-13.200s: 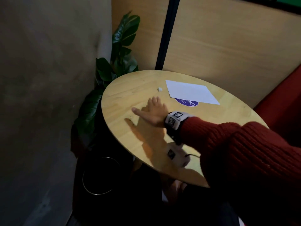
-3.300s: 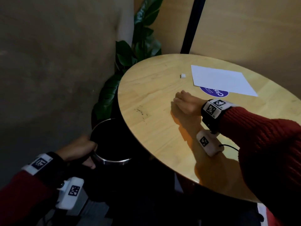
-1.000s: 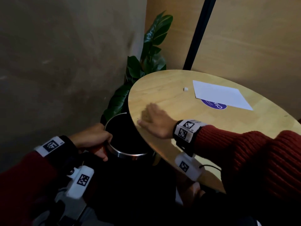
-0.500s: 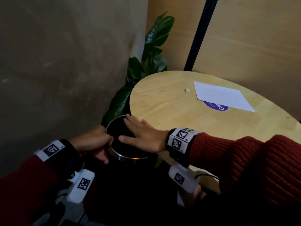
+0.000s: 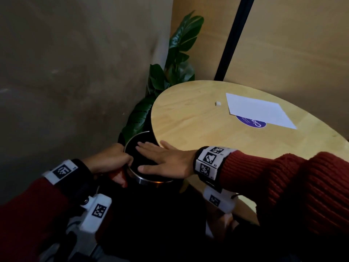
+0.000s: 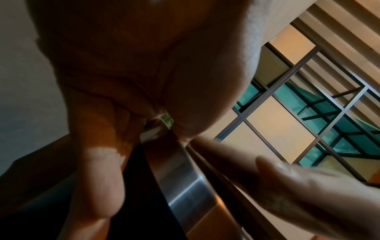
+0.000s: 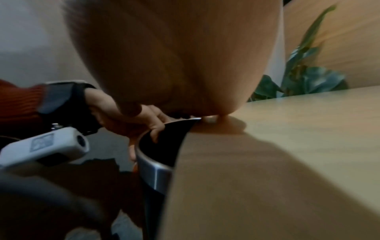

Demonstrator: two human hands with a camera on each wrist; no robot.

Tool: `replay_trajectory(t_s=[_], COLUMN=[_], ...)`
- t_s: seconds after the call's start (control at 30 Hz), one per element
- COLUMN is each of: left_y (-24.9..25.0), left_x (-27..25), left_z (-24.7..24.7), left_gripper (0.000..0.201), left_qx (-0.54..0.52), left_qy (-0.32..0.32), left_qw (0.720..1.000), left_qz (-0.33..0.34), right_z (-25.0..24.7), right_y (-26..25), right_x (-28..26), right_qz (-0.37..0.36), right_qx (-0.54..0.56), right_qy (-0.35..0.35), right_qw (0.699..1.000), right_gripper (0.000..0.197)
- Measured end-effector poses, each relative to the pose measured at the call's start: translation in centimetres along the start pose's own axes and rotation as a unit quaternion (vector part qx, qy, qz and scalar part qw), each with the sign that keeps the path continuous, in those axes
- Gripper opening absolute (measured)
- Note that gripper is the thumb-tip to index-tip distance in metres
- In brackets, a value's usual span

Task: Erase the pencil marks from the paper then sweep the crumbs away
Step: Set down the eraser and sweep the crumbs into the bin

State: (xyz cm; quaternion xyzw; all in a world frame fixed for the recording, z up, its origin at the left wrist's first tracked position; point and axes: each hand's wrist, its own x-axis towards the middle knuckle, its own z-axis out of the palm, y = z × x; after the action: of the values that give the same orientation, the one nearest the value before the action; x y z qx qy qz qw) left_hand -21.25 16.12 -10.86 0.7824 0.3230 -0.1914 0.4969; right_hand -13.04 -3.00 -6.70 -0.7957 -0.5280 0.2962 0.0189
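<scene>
A white sheet of paper lies at the far right of the round wooden table, with a small white eraser just left of it. My left hand grips the metal rim of a black waste bin held against the table's left edge; the left wrist view shows the rim between thumb and fingers. My right hand is flat, fingers straight, stretched past the table edge over the bin's mouth. In the right wrist view the bin sits under the table edge. No crumbs show on the wood.
A purple round sticker peeks out from under the paper. A leafy green plant stands in the corner behind the bin, between a grey wall and wooden panels.
My right hand swept left across the table, pushing the dark crumbs off the edge, and now reaches over the bin. My left hand brought the bin up to the table edge.
</scene>
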Motion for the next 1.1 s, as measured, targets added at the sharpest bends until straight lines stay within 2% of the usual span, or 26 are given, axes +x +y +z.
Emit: replay_trajectory(t_s=[0.07, 0.13, 0.2, 0.27, 0.37, 0.47, 0.5, 0.57, 0.6, 0.67, 0.73, 0.8, 0.9, 1.0, 1.1], left_y=[0.0, 0.0, 0.1, 0.2, 0.3, 0.3, 0.3, 0.2, 0.2, 0.3, 0.4, 0.5, 0.6, 0.8, 0.9], left_x=[0.0, 0.0, -0.2, -0.4, -0.5, -0.5, -0.3, -0.1, 0.0, -0.1, -0.1, -0.1, 0.2, 0.4, 0.5], left_z=[0.0, 0.0, 0.0, 0.1, 0.1, 0.2, 0.2, 0.2, 0.2, 0.2, 0.1, 0.2, 0.3, 0.6, 0.3], left_gripper=[0.026, 0.026, 0.028, 0.028, 0.029, 0.027, 0.025, 0.022, 0.021, 0.021, 0.028, 0.027, 0.023, 0.026, 0.021], left_qx=[-0.001, 0.0, 0.004, 0.006, 0.001, -0.006, -0.004, -0.004, -0.005, -0.008, -0.005, 0.005, 0.009, 0.013, 0.024], left_qy=[0.0, 0.0, 0.005, 0.005, -0.006, -0.007, -0.002, 0.007, 0.009, 0.007, 0.001, 0.006, 0.008, 0.0, 0.013], left_qw=[1.0, 1.0, 1.0, 1.0, 1.0, 1.0, 1.0, 1.0, 1.0, 1.0, 1.0, 1.0, 1.0, 1.0, 1.0], left_qz=[-0.005, -0.01, -0.009, -0.007, -0.003, -0.001, 0.001, -0.002, -0.006, -0.009, -0.011, -0.011, -0.005, -0.004, 0.006], right_z=[-0.6, -1.2, -1.3, -0.9, -0.3, -0.1, -0.3, -1.0, -1.6, -2.5, -2.3, -1.7, -1.6, -1.8, -0.7], right_y=[0.2, 1.5, 2.9, 3.4, 2.0, 0.4, 0.2, 0.5, 1.1, 3.4, 5.7, 6.8, 5.5, 2.3, 0.0], right_x=[0.1, 0.1, 0.0, 0.2, 1.0, 1.4, 1.3, 0.9, 0.8, 0.9, 1.2, 1.5, 1.7, 1.8, 1.5], right_qz=[-0.003, 0.075, 0.192, 0.243, 0.177, 0.055, 0.019, -0.002, 0.022, 0.133, 0.264, 0.324, 0.282, 0.157, 0.024], right_qx=[0.004, 0.0, 0.022, 0.027, -0.018, -0.013, 0.004, 0.033, 0.032, 0.009, 0.009, 0.051, 0.045, -0.001, -0.025], right_qy=[0.078, 0.144, 0.14, 0.1, 0.045, 0.006, 0.012, 0.087, 0.132, 0.169, 0.15, 0.13, 0.111, 0.046, -0.028], right_qw=[0.997, 0.987, 0.971, 0.965, 0.983, 0.998, 1.0, 0.996, 0.99, 0.977, 0.953, 0.936, 0.952, 0.987, 0.999], right_gripper=[0.071, 0.073, 0.084, 0.097, 0.102, 0.084, 0.078, 0.072, 0.071, 0.077, 0.093, 0.107, 0.111, 0.1, 0.088])
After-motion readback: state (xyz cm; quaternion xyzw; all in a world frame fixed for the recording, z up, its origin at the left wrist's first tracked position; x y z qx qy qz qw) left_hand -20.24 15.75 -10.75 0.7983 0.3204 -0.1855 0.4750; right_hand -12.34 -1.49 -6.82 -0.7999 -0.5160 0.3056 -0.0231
